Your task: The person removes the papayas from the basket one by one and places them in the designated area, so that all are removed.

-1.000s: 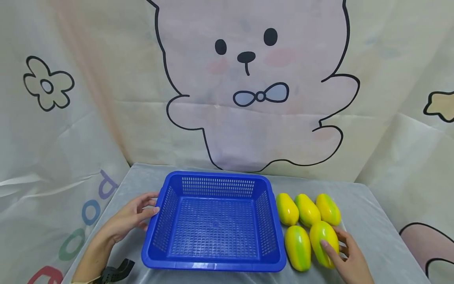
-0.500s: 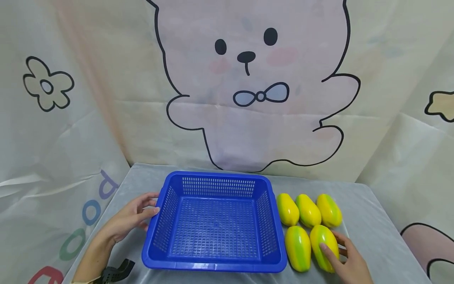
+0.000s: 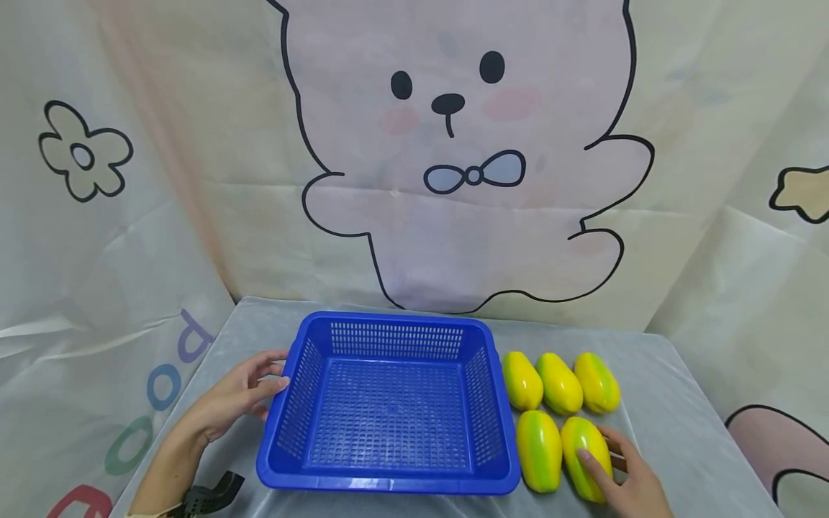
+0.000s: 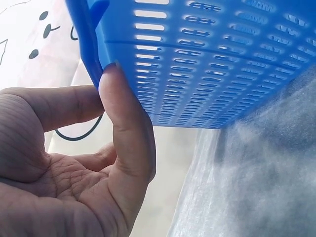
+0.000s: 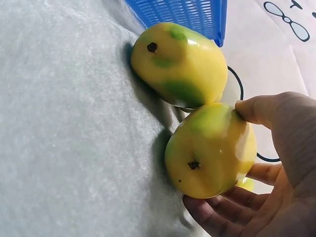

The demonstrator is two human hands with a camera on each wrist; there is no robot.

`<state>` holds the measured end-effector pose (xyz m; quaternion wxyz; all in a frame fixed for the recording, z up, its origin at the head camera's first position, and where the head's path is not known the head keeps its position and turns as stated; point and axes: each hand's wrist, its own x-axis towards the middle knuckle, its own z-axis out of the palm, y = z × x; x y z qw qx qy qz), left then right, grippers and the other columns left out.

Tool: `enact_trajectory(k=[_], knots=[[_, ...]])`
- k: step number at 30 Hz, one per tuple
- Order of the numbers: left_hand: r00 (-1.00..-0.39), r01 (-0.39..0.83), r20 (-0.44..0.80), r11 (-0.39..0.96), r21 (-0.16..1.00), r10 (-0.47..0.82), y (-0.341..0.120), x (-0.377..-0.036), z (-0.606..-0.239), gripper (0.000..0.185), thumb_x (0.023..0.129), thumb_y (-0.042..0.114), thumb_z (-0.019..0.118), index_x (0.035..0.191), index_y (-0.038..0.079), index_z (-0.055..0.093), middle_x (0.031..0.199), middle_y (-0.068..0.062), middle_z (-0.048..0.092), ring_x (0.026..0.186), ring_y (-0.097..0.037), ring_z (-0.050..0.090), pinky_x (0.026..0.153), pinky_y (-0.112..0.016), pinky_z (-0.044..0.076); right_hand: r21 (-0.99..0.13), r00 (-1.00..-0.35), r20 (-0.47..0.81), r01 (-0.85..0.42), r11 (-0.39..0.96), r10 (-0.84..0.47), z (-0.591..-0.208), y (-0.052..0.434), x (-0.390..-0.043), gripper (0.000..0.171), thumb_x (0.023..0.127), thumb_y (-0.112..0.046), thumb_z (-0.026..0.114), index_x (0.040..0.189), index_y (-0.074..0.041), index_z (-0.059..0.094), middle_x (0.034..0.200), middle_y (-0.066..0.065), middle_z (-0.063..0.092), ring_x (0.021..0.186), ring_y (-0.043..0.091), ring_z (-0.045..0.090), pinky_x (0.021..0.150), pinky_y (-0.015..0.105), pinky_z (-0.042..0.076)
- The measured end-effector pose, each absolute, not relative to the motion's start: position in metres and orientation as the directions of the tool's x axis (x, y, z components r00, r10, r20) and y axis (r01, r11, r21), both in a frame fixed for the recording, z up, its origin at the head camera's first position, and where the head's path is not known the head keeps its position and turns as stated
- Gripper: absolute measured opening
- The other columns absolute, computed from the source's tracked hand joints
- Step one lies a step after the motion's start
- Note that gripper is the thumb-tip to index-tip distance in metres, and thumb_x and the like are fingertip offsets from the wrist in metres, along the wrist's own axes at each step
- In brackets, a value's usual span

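Cupping near-right mango (image 3: pixel 584 457), right hand (image 3: pixel 631 485) fingers wrap it for grip; left hand (image 3: pixel 236 398) fingertips, relaxed, steady blue basket (image 3: pixel 388 480) rim.

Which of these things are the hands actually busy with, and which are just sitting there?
In use:
right hand around one mango
left hand touching the blue basket

Lying about:
four other mangoes
grey table
cartoon backdrop

Head looks down; 2 wrist views close on basket (image 3: pixel 388 403).
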<state>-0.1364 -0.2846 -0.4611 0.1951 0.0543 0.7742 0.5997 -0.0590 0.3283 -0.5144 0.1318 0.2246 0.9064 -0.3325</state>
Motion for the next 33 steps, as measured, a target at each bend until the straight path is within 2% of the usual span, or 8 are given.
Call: enact_trajectory(k=[16,21,26,30,33], knots=[[-0.914,-0.144,-0.227,0.254,0.957,0.336,-0.286,-0.135,-0.458,0.076,0.106,0.022,0.062,0.162,-0.006,0.020,0.146,-0.038,0.049,0.097,-0.023,0.072,0.070,-0.039,0.064,-0.537,-0.863,-0.393,0.495,0.683,0.316,-0.513,0.325,-0.064,0.116,0.090,-0.088,0.050,0.160,0.002,0.028,0.153,0.036,0.044,0.128,0.051,0.056,0.097,0.059,0.055],[-0.913,-0.143,-0.223,0.244,0.959,0.341,-0.288,-0.134,-0.459,0.076,0.107,0.022,0.061,0.162,-0.007,0.019,0.145,-0.037,0.050,0.096,-0.022,0.072,0.070,-0.039,0.064,-0.544,-0.865,-0.381,0.495,0.678,0.327,-0.518,0.324,-0.065,0.115,0.091,-0.086,0.049,0.163,0.000,0.023,0.152,0.041,0.041,0.129,0.054,0.054,0.104,0.064,0.051],[-0.909,-0.139,-0.222,0.246,0.959,0.352,-0.288,-0.134,-0.464,0.075,0.107,0.022,0.061,0.163,-0.007,0.018,0.143,-0.036,0.052,0.095,-0.021,0.073,0.070,-0.039,0.064,-0.544,-0.862,-0.384,0.500,0.674,0.329,-0.523,0.327,-0.063,0.112,0.094,-0.084,0.047,0.163,0.001,0.021,0.150,0.043,0.041,0.129,0.055,0.054,0.104,0.064,0.051],[-0.913,-0.145,-0.225,0.247,0.958,0.340,-0.286,-0.134,-0.463,0.075,0.107,0.022,0.061,0.163,-0.006,0.019,0.143,-0.036,0.052,0.095,-0.022,0.073,0.070,-0.039,0.064,-0.553,-0.854,-0.403,0.514,0.656,0.329,-0.522,0.329,-0.062,0.109,0.097,-0.084,0.036,0.164,0.002,0.019,0.152,0.042,0.039,0.131,0.057,0.053,0.103,0.064,0.052],[-0.915,-0.149,-0.227,0.243,0.958,0.332,-0.285,-0.135,-0.463,0.075,0.106,0.022,0.062,0.163,-0.005,0.021,0.143,-0.036,0.052,0.095,-0.022,0.072,0.069,-0.038,0.064,-0.578,-0.854,-0.407,0.516,0.632,0.324,-0.520,0.330,-0.061,0.103,0.102,-0.079,0.024,0.166,0.001,0.017,0.155,0.041,0.036,0.135,0.055,0.050,0.107,0.066,0.048]])
